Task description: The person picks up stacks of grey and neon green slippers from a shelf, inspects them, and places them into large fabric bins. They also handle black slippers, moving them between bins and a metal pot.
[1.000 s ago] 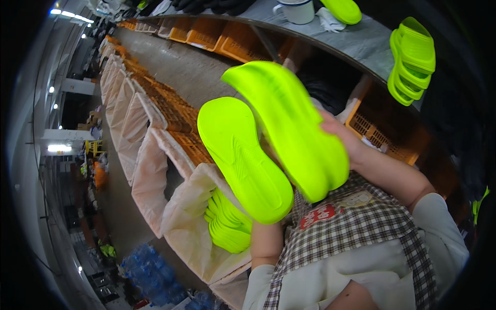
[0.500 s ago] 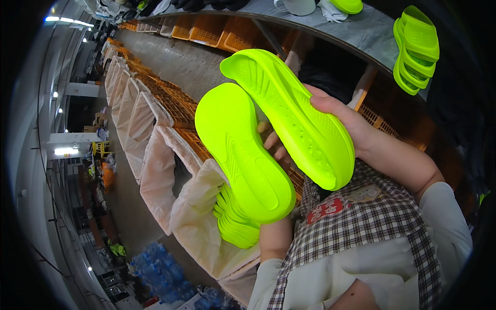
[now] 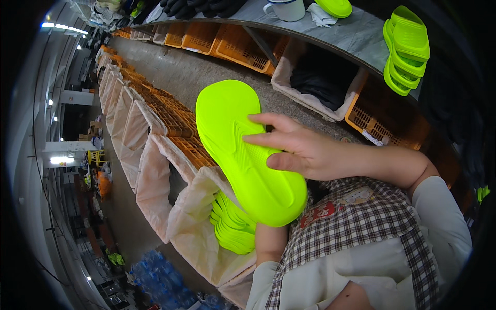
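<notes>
A neon-yellow shoe sole point(image 3: 227, 111) is held up in front of my checked apron, its grooved face toward me. My left forearm point(image 3: 271, 242) reaches up behind its lower end. That hand is hidden behind the sole, which it supports. Across the sole's middle, my right hand point(image 3: 302, 150) rests with fingers spread and fingertips touching the surface. Where the second sole from earlier lies is not visible, perhaps against this one. Below left, several matching soles point(image 3: 232, 227) are stacked in a cloth-lined crate point(image 3: 199, 240).
More lined crates point(image 3: 150, 175) run away in a row at left. Along the far side, a grey table point(image 3: 356, 39) bears a mug point(image 3: 287, 9) and several neon clog-like pieces point(image 3: 405, 49). Orange crates point(image 3: 243, 49) stand beneath. Blue bottles point(image 3: 160, 276) lie on the floor.
The sole in my right hand has gone from sight. That hand has moved left onto the face of the remaining sole. My view has shifted slightly.
</notes>
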Tool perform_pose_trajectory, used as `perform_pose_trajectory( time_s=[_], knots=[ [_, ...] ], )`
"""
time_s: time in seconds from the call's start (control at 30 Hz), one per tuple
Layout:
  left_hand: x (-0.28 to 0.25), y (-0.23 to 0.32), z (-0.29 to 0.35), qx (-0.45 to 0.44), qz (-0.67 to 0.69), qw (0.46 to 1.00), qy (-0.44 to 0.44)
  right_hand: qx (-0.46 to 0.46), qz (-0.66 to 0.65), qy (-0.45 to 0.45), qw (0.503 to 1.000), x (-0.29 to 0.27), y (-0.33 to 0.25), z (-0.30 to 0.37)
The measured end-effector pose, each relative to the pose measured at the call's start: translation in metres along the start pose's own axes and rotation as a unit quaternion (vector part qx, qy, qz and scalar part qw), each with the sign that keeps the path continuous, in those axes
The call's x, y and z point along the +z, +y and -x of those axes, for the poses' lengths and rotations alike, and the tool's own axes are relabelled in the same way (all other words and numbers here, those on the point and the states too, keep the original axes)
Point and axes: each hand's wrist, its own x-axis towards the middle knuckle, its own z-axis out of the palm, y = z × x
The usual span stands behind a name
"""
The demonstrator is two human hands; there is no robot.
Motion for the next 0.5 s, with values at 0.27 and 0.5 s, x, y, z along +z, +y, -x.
perform_pose_trajectory(
  time_s=[0.27,0.5],
  knots=[
    [0.0,0.0,0.003,-0.001,-0.016,1.0,0.003,-0.004,-0.005,-0.034,0.999,-0.004,-0.01,-0.008],
    [0.006,-0.007,-0.016,0.012,-0.039,0.999,0.009,0.12,0.038,0.035,0.991,-0.001,-0.023,0.002]
  ],
)
